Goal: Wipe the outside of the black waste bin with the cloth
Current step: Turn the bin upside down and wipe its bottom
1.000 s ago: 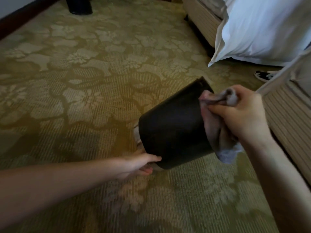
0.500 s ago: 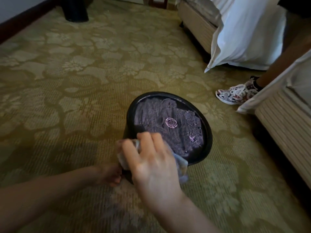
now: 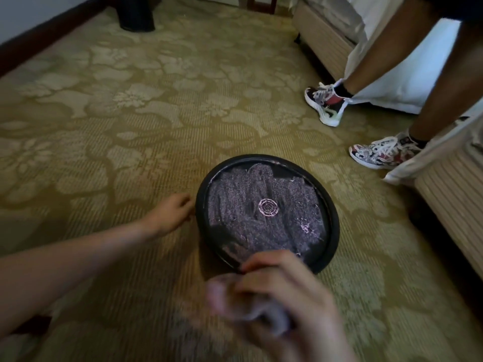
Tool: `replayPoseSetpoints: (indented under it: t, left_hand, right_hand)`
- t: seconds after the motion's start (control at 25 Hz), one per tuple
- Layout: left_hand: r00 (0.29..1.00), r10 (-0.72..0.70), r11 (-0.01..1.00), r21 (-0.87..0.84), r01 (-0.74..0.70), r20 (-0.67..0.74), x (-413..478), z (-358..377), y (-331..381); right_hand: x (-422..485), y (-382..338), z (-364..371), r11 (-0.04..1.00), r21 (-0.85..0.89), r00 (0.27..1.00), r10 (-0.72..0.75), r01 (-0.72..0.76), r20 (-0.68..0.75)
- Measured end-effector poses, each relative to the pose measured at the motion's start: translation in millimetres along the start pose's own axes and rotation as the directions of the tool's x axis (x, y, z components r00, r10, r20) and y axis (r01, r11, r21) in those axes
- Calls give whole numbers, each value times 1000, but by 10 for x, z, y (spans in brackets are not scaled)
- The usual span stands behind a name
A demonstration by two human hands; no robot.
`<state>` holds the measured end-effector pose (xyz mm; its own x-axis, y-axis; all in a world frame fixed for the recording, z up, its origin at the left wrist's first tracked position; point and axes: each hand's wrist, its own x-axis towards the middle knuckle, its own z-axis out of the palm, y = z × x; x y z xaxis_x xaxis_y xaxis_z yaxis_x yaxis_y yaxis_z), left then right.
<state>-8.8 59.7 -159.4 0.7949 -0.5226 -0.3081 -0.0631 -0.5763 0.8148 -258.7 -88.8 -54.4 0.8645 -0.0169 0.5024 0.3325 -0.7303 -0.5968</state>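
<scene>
Nearest the camera, the right hand (image 3: 285, 304) is blurred but appears closed around a bunched pale cloth (image 3: 261, 317), held just over the near rim of the black waste bin (image 3: 332, 231); the bin stands on the patterned carpet (image 3: 104, 126), seen from above so that its round face shows a greyish, speckled surface with a small ring mark at the centre. The left hand (image 3: 170, 214) reaches in from the left, fingers curled against the bin's left edge and gripping it; beyond, a person's two patterned sneakers (image 3: 326, 103) stand by a bed with white sheet (image 3: 407, 82), and another dark bin (image 3: 136, 14) sits far off by the wall.
</scene>
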Motion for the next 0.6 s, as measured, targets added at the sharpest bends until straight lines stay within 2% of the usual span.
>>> replayPoseSetpoints:
  t: [0.04, 0.08, 0.12, 0.2, 0.28, 0.36, 0.44, 0.48, 0.52, 0.6]
  left_hand:
    - [999, -23, 994, -103, 20, -25, -42, -76, 211]
    - [999, -28, 981, -193, 20, -41, -77, -142, 416]
    - [998, -13, 968, -253, -3, -64, -104, -204, 599]
    - [991, 103, 957, -263, -120, -81, -160, -244, 825]
    - [973, 207, 960, -171, -222, -104, -194, -237, 949]
    - [948, 273, 959, -33, -282, -164, -220, -214, 950]
    - [930, 308, 951, 28, -309, -202, -210, -181, 891]
    - [924, 321, 947, 55, -316, -209, -196, -167, 857]
    - [922, 327, 945, 72, -319, -208, -195, -158, 839]
    - [920, 336, 942, 64, -330, -201, -185, -155, 822]
  right_hand:
    - [13, 2, -185, 985, 153, 996, 85, -84, 0]
    - [51, 46, -414, 952, 233, 976, 214, -197, -48]
    - [82, 124, -646, 908, 278, 930, 353, -314, -100]
    - [153, 325, -1063, 853, 284, 861, 489, -438, -139]
    - [240, 462, -1265, 860, 185, 861, 498, -475, -103]
    - [256, 576, -1182, 875, -78, 878, 472, -478, -83]
    - [178, 682, -902, 859, -331, 917, 395, -390, -57]
    - [124, 715, -768, 847, -399, 932, 355, -351, -68]
    - [81, 726, -690, 836, -431, 937, 339, -338, -77]
    - [12, 768, -652, 868, -332, 929, 346, -369, -128]
